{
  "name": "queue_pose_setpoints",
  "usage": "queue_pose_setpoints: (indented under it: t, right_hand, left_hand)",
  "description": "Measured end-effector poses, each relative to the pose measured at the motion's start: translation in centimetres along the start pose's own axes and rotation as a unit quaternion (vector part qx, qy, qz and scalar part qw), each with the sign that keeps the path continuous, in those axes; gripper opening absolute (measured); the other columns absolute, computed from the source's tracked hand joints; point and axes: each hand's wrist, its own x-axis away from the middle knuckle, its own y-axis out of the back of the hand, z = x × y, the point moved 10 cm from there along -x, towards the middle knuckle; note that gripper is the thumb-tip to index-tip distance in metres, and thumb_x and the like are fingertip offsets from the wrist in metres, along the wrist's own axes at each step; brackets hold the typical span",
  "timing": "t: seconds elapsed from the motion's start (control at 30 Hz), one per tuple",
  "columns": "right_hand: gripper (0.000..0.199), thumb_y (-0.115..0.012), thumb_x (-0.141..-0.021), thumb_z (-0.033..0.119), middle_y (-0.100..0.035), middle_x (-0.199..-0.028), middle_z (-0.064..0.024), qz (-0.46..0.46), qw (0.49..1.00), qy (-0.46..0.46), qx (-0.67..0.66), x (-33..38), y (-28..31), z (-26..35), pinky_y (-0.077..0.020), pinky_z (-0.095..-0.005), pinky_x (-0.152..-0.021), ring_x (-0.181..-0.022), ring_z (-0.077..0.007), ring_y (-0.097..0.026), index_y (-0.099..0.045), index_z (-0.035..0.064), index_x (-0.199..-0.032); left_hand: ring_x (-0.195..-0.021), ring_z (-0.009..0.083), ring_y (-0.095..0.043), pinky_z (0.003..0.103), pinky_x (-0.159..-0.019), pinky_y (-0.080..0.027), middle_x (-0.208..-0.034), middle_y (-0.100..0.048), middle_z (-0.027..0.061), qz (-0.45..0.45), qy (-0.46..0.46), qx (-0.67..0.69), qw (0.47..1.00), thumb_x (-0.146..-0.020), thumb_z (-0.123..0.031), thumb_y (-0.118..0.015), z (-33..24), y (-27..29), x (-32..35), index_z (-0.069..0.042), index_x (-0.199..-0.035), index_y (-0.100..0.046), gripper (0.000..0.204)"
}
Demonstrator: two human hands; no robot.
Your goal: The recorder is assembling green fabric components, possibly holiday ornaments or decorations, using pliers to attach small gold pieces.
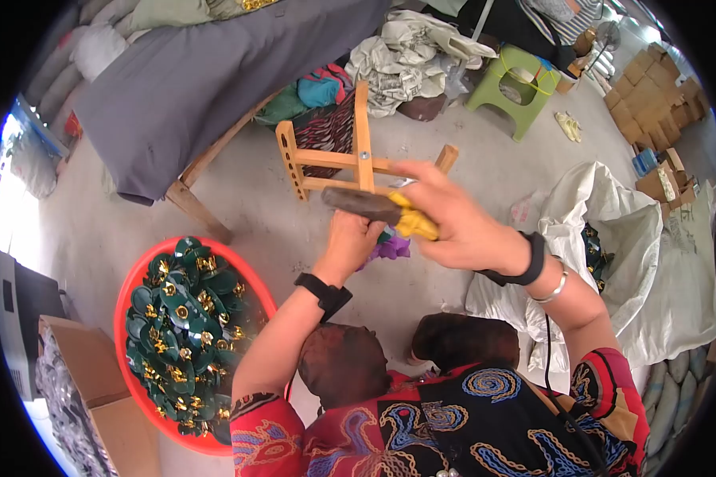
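Observation:
My right hand (pixel 453 219) is wrapped round a tool (pixel 370 205) with a dark, blunt front part and a yellow part near the fingers. The motion smears it, and its exact kind does not show. The dark part points left, just above my left hand (pixel 348 245), whose fingers are closed. A purple, petal-like piece (pixel 391 248) with a bit of dark green shows right beside those fingers. What exactly the left fingers pinch is hidden. At my left stands a red tub (pixel 121 318) filled with dark green discs (pixel 175 342) bearing gold-coloured fittings.
Ahead stands a wooden folding stool (pixel 363 159) with a woven seat. A grey cloth-covered table (pixel 183 87) is at the far left, a green plastic stool (pixel 513 83) at the far right. An open white sack (pixel 565 238) holds dark green pieces. A cardboard box (pixel 87 358) stands left of the tub.

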Motion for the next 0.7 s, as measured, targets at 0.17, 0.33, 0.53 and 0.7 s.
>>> queue_pose_setpoints:
  t: [0.17, 0.33, 0.53, 0.7]
  right_hand:
    - [0.057, -0.054, -0.073, -0.005, -0.053, -0.114, -0.0139, -0.145, 0.964, -0.062, 0.212, 0.9, 10.2, 3.1, -0.0457, -0.0331, -0.081, -0.093, -0.0228, -0.055, -0.043, -0.0002, -0.129]
    - [0.050, -0.059, -0.069, 0.000, -0.054, -0.093, -0.0143, -0.196, 0.917, -0.048, 0.345, 4.0, 6.5, 0.8, -0.0471, -0.0418, -0.068, -0.080, -0.0327, -0.058, -0.046, -0.0035, -0.117]
    - [0.043, -0.058, -0.067, -0.001, -0.054, -0.098, -0.0211, -0.055, 0.971, -0.173, 0.153, 3.6, 3.8, -2.2, -0.0474, -0.0440, -0.075, -0.089, -0.0440, -0.054, -0.048, -0.0005, -0.109]
    - [0.045, -0.056, -0.067, -0.001, -0.049, -0.116, -0.0255, -0.083, 0.994, -0.055, -0.037, 1.8, -0.2, -0.9, -0.0389, -0.0435, -0.094, -0.112, -0.0436, -0.045, -0.050, 0.0002, -0.112]
  left_hand:
    - [-0.078, 0.0320, -0.061, 0.037, -0.069, -0.048, -0.086, -0.065, 0.0135, -0.026, -0.017, -0.021, 0.999, -0.079, -0.006, -0.067, -0.6, 1.1, -0.3, -0.004, -0.094, -0.064, 0.016]
    - [-0.076, 0.0314, -0.060, 0.038, -0.066, -0.047, -0.081, -0.063, 0.0136, -0.004, 0.001, -0.005, 1.000, -0.078, -0.007, -0.067, -1.3, 0.3, -1.1, -0.004, -0.092, -0.063, 0.015]
    - [-0.081, 0.0337, -0.060, 0.042, -0.070, -0.048, -0.087, -0.064, 0.0143, 0.011, -0.005, -0.043, 0.999, -0.078, -0.013, -0.067, -0.6, 0.3, -0.5, -0.005, -0.097, -0.064, 0.020]
    - [-0.084, 0.0369, -0.060, 0.042, -0.073, -0.049, -0.088, -0.063, 0.0172, -0.027, -0.017, -0.039, 0.999, -0.075, -0.007, -0.063, -1.1, 1.3, 0.2, -0.003, -0.095, -0.063, 0.020]
